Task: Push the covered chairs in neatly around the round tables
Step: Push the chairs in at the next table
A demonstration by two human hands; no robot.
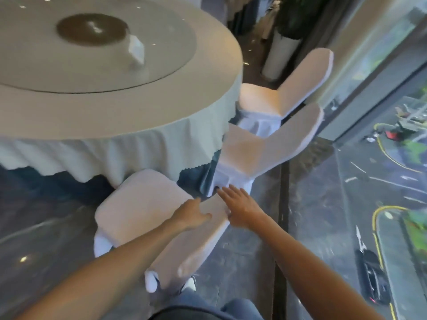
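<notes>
Dark glossy floor (242, 262) runs between a round, cloth-draped surface (115, 107) and a floor-length window (381, 158) on the right. Nearest chair (147, 211) stands angled, its seat only partly under the cloth hem; two more chairs (265, 148) (284, 88) sit beside it along the rim. Left hand (194, 214) lies flat on the chair's top edge, right hand (240, 209) spread just beside it, neither gripping. Pushing off-centre would likely swing the chair into the neighbour or drag the cloth. Room is tight on the right, freer on the left.
</notes>
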